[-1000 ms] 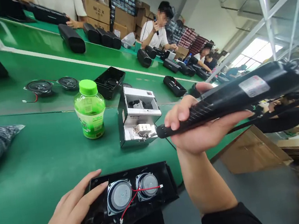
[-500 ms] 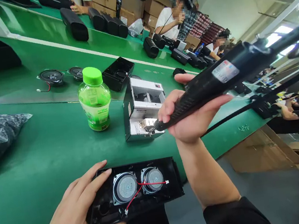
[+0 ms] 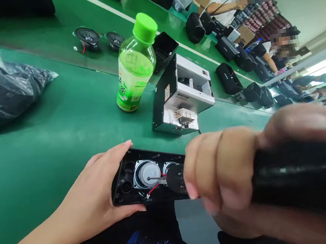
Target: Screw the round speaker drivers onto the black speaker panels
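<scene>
My left hand [image 3: 99, 183] grips the left end of a black speaker housing [image 3: 121, 196], thumb below and fingers along the upper edge. Inside the housing sit two round speaker drivers, the left one [image 3: 149, 174] in full view and the right one [image 3: 169, 166] partly covered. Red wires with a white plug [image 3: 148, 196] lie beside them. My right hand [image 3: 224, 166] is wrapped round a black electric screwdriver [image 3: 175, 179]. Its bit appears over the left driver; whether it touches anything I cannot tell. Behind the housing stands a white and black screw feeder [image 3: 183, 95].
A green-capped drink bottle [image 3: 135, 65] stands left of the feeder. A plastic bag of dark items [image 3: 3, 88] lies at the left. Two loose speaker drivers [image 3: 87, 37] and an open black housing [image 3: 166, 48] are farther back. Co-workers sit across the green bench [image 3: 90, 120].
The electric screwdriver has moved from the screw feeder down to over the speaker housing, in my right hand. My left hand still holds the housing. The camera view has shifted.
</scene>
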`<act>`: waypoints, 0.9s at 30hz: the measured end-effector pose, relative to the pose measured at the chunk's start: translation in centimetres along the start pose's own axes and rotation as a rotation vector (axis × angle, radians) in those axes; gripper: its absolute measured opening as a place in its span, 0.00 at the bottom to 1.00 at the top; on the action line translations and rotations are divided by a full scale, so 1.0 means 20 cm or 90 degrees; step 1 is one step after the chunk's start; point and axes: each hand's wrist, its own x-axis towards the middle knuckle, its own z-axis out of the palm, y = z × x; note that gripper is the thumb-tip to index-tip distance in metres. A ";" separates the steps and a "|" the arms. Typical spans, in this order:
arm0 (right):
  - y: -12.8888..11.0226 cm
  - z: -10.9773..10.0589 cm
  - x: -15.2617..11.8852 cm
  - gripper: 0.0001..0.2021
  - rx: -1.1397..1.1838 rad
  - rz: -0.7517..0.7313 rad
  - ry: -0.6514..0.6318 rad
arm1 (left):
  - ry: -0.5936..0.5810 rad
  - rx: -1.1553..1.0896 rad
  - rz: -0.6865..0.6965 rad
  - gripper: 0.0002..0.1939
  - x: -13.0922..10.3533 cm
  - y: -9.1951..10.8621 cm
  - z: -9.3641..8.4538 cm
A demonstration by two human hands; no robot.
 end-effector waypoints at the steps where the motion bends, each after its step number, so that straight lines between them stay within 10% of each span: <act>1: -0.01 0.03 0.00 0.18 0.025 0.003 -0.015 | 0.003 0.000 0.009 0.66 0.00 0.00 0.00; 9: 0.05 0.22 -0.11 0.16 0.031 -0.024 0.023 | -0.036 -0.010 0.009 0.81 0.05 0.04 -0.03; 19: 0.26 0.15 -0.20 0.15 0.053 -0.042 -0.028 | 0.004 -0.045 0.000 0.81 0.04 0.04 0.03; 27: 0.27 0.30 -0.09 0.21 0.119 -0.129 0.024 | 0.000 -0.035 0.012 0.76 0.06 0.05 0.01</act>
